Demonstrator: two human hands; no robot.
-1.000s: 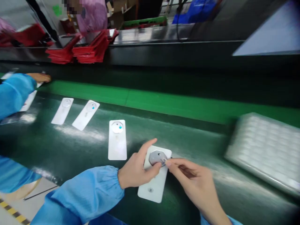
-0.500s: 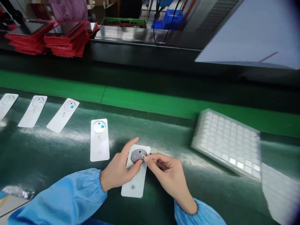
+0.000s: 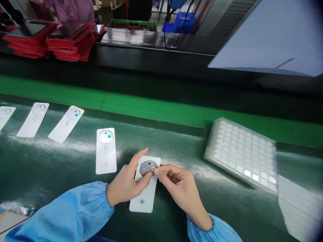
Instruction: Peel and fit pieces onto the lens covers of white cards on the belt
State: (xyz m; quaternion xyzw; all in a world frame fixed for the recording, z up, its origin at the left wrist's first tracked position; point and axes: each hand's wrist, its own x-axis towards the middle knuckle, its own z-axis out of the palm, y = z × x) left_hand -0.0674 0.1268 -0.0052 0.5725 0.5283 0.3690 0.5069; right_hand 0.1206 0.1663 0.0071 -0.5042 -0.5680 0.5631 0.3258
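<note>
- A glossy dark green conveyor belt (image 3: 63, 171), edged by a bright green strip (image 3: 151, 109)
- White rectangular cards with round clear discs (image 3: 106, 158), in a spaced row
- One white card with a grey metal disc (image 3: 144, 201)
- A clear plastic tray of small white pieces (image 3: 239, 154), at right

Cards (image 3: 106, 151) sit left of a blister tray (image 3: 239, 154) on the conveyor (image 3: 174, 144).

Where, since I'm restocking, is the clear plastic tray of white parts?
In the head view, the clear plastic tray sits on the green belt, right of the person's right hand.
</note>
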